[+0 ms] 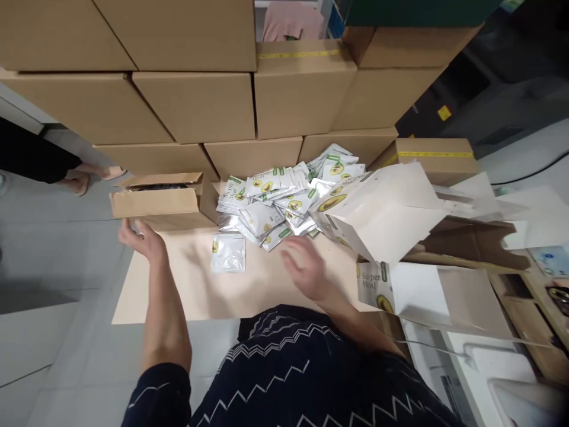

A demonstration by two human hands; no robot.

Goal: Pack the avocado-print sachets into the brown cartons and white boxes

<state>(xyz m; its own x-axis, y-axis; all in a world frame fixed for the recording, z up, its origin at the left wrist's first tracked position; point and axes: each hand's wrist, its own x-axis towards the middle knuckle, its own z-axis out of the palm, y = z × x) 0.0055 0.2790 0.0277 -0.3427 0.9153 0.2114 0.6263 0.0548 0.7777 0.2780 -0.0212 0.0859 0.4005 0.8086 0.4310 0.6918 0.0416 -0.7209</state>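
Observation:
My left hand [141, 238] hovers at the left corner of the cardboard work surface [186, 290], fingers spread and holding nothing, just below an open brown carton [155, 201]. My right hand [306, 270] is blurred by motion over the middle of the surface, fingers stretched out flat with nothing in them. A single silver sachet [228, 252] lies between the hands. Behind it is a heap of several silver avocado-print sachets [284, 198]. To the right stand white "Super Meal" boxes [382, 213], one tipped toward the heap.
Stacked brown cartons [200, 101] wall off the back. Another person's feet [89, 178] stand on the grey floor at the left. A taped carton [435, 157] and open flaps sit at the right, with a wooden shelf [533, 284] beyond.

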